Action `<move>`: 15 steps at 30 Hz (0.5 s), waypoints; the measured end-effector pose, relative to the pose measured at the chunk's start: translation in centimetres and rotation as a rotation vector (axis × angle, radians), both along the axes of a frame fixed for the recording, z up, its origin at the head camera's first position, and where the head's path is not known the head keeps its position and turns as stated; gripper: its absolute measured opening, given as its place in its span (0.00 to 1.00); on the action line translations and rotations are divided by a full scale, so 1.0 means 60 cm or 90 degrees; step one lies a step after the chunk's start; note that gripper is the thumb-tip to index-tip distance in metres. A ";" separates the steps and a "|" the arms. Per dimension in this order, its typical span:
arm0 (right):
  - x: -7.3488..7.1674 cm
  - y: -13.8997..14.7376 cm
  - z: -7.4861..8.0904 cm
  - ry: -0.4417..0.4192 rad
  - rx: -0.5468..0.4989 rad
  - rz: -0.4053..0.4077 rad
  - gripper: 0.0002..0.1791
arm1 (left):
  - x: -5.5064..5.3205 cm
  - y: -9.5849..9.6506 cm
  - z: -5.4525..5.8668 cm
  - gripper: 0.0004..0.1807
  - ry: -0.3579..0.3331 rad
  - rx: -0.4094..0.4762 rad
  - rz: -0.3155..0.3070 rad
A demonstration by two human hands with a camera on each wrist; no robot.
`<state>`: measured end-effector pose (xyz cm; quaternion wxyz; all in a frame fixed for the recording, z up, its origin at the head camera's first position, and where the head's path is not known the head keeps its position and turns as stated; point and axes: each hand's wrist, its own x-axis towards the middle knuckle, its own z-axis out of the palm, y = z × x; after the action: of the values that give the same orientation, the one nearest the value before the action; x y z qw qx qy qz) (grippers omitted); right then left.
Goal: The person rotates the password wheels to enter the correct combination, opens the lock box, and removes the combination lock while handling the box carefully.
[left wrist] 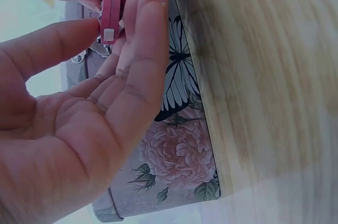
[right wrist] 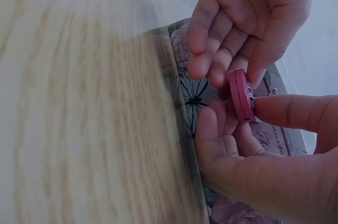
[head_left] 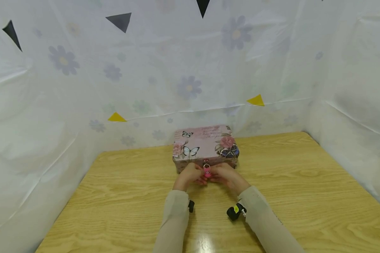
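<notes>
A pink padlock point(head_left: 207, 172) hangs by its metal shackle from the clasp point(head_left: 206, 161) at the front of a pink box point(head_left: 202, 142) printed with butterflies and roses. My left hand point(head_left: 192, 173) pinches the padlock from the left, thumb on its front and fingers behind. From the right, my right hand point(head_left: 225, 174) pinches the same padlock between thumb and fingers. In the left wrist view the padlock point(left wrist: 111, 12) shows edge-on, with a pale square on its edge. Dials show on the face of the padlock point(right wrist: 243, 95) in the right wrist view, partly under the thumbs.
The box stands near the back edge of a wood-grain table point(head_left: 130, 203). Behind it hangs a white sheet point(head_left: 164, 70) with flower prints and black and yellow triangles. A black wrist strap point(head_left: 236, 211) shows below the right sleeve.
</notes>
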<state>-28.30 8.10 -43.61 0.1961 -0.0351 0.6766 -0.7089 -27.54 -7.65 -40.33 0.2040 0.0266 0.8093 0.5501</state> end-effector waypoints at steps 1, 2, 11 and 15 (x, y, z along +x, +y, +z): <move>-0.001 0.000 0.000 -0.001 -0.001 -0.001 0.16 | 0.000 0.000 0.000 0.12 -0.001 0.002 0.000; -0.001 0.000 0.000 -0.002 -0.004 0.000 0.16 | 0.006 0.000 0.008 0.12 -0.003 0.002 -0.002; -0.002 0.000 0.004 -0.004 -0.006 0.011 0.18 | -0.001 -0.002 -0.001 0.12 -0.009 0.005 -0.005; 0.000 0.000 0.005 -0.008 -0.002 0.014 0.16 | -0.004 -0.006 -0.008 0.11 -0.005 0.025 -0.019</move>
<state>-28.32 8.11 -43.32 0.2077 -0.0383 0.6737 -0.7081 -27.79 -7.99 -40.79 0.2147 0.0406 0.7971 0.5630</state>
